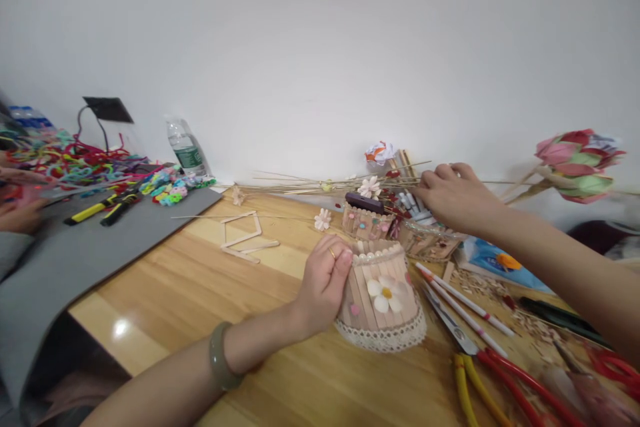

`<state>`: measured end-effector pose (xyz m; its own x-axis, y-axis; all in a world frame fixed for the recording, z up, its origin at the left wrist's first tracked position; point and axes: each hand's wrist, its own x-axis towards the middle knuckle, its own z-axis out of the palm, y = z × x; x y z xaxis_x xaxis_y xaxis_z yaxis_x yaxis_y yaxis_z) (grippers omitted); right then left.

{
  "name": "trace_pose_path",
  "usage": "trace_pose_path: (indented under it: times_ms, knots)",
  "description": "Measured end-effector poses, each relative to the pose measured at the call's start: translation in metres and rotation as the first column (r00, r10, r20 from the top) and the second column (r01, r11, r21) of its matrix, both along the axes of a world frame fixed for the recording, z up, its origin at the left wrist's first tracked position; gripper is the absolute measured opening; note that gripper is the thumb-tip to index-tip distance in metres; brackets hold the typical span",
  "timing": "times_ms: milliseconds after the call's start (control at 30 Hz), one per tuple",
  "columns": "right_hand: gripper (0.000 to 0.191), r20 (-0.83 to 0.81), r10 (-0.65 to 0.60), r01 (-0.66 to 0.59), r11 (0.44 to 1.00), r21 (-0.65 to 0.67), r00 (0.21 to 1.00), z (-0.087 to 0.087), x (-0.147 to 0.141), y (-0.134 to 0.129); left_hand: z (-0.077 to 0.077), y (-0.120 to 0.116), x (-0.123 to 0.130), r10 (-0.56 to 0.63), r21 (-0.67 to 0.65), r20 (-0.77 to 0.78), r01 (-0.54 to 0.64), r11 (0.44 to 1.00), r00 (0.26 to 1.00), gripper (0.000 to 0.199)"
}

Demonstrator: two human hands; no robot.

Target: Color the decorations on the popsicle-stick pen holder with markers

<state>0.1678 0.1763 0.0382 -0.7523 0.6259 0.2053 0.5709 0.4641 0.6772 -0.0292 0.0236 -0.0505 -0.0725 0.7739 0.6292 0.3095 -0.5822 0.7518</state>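
Note:
A small pot made of craft sticks [363, 293] stands on the wooden table, with a white flower [387, 295] on its front, beads along the rim and lace round the base. My left hand [325, 280] pinches its rim from the left, thumb outside. At the back right, my right hand [450, 190] reaches over another craft-stick box [433, 243] that holds several light-coloured pens [415, 207]. Its fingers are curled down among them, and I cannot see what they grip. Beside that box is a smaller decorated one [367, 223] with a dark object on top.
Red-handled scissors [505, 367], white pens [470, 307] and wood shavings [480, 283] lie at right. Joined craft sticks [243, 237] and thin rods [300, 183] lie behind. A water bottle [185, 147] leans by the wall. Another person's hand [23, 203] is at far left near colourful pipe cleaners [85, 160].

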Motion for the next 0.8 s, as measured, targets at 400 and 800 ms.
trace_pose_path:
  times_ms: [400, 800]
  knots:
    - [0.033, -0.025, -0.013, 0.014, 0.999, 0.052, 1.0, -0.005, 0.004, -0.001, -0.001, -0.003, 0.001, -0.004, 0.006, -0.004, 0.004, 1.0, 1.0, 0.031]
    - [0.028, -0.059, 0.002, 0.001, 0.999, 0.053, 0.998, 0.004, -0.008, -0.004, -0.003, -0.001, 0.002, -0.013, -0.018, 0.007, 0.013, 1.0, 1.0, 0.03]
